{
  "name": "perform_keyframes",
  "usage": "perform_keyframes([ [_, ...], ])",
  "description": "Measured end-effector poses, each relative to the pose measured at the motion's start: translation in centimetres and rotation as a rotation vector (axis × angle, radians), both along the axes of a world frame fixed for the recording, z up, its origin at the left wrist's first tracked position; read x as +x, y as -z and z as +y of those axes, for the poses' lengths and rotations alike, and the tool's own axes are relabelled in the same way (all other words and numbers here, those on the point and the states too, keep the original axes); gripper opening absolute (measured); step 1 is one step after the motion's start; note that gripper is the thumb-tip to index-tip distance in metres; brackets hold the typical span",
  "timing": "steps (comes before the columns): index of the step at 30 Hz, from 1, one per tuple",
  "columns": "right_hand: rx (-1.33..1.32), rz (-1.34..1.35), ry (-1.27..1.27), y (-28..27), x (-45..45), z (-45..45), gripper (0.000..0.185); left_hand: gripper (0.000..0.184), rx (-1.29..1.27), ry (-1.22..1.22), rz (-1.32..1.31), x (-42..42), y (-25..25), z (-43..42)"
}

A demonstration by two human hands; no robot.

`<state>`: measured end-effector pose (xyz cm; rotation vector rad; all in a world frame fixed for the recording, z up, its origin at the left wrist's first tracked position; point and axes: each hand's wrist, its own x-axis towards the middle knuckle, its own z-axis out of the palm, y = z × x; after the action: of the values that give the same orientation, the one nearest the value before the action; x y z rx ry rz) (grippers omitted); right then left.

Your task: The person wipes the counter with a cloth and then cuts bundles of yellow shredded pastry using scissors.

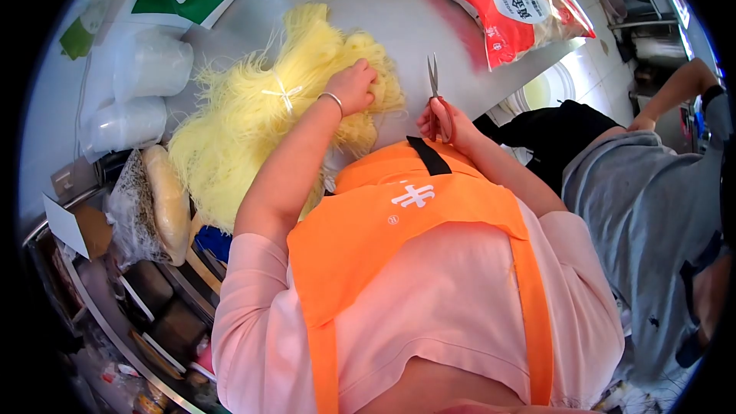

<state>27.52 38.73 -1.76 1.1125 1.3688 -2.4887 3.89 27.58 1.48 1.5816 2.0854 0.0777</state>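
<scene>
Strands on table | tubs left (one behind the other) | scissors right

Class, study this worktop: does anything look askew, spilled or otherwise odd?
The yellow bundle on the table looks untidy: loose ends stray outward despite the white tie. Nothing else clearly stands out.

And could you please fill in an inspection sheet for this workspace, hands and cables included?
Surface: grey table, smooth-looking.
Job's things: yellow strands bound with a white tie; scissors with red handles, tips pointing away from the wearer.
Clutter: red-and-white bag at right, green bag at far left, translucent tubs at left.
Hands: left hand on the strands, grip unclear; right hand holding the scissors.
Cables: nothing seen.
Surroundings: another person in grey, at right.
</scene>
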Motion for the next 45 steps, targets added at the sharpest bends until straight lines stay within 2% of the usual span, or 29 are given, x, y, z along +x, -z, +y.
perform_keyframes([
  [5, 0.055, 0.012, -0.086, 0.5, 0.2, 0.0, 0.050, 0.025, -0.014, 0.024, 0.030, 0.0, 0.3, -0.1],
  [8, 0.086, 0.038, -0.140, -0.7, -0.2, -0.1, 0.049, 0.025, 0.049, -0.035, -0.053, -0.3, 0.0, -0.2],
  [10, 0.093, 0.042, -0.183, -1.2, -0.4, 0.0, 0.048, 0.025, 0.047, -0.263, -0.222, -0.8, -0.7, -0.4],
  [11, 0.100, 0.046, -0.226, -1.5, -0.6, 0.0, 0.048, 0.025, 0.048, -0.263, -0.220, -1.2, -0.2, -0.6],
  [13, 0.115, 0.048, -0.291, -2.1, -1.0, 0.3, 0.048, 0.024, 0.176, -0.408, -0.434, -2.3, 1.6, -1.0],
  [14, 0.130, 0.048, -0.354, -2.4, -1.2, 0.4, 0.048, 0.024, 0.176, -0.410, -0.432, -2.7, 2.4, -1.2],
  [16, 0.144, 0.085, -0.426, -2.6, -1.7, 0.5, 0.050, 0.023, 0.241, -0.536, -0.707, -3.3, 2.6, -1.3],
  [20, 0.139, 0.148, -0.612, -3.4, -2.7, 0.5, 0.059, 0.024, 0.219, -0.594, -0.753, -3.4, 2.0, -1.5],
  [22, 0.137, 0.152, -0.656, -4.0, -3.4, 0.5, 0.062, 0.024, 0.355, -0.650, -0.889, -3.0, 2.1, -1.7],
  [26, 0.107, 0.160, -0.810, -3.2, -5.0, 0.5, 0.065, 0.025, 0.401, -0.711, -0.953, -2.6, 2.0, -2.0],
  [35, -0.052, 0.174, -0.645, -1.9, -6.7, -1.5, 0.066, 0.026, 0.309, -0.766, -0.986, -2.6, 0.4, -2.6],
  [40, -0.020, 0.197, -0.639, -1.4, -7.8, -1.7, 0.068, 0.035, 0.291, -0.781, -0.951, -2.9, 1.7, -3.3],
  [45, 0.012, 0.225, -0.633, -1.2, -8.8, -1.5, 0.068, 0.034, 0.357, -0.686, -0.998, -2.0, 1.7, -3.7],
])
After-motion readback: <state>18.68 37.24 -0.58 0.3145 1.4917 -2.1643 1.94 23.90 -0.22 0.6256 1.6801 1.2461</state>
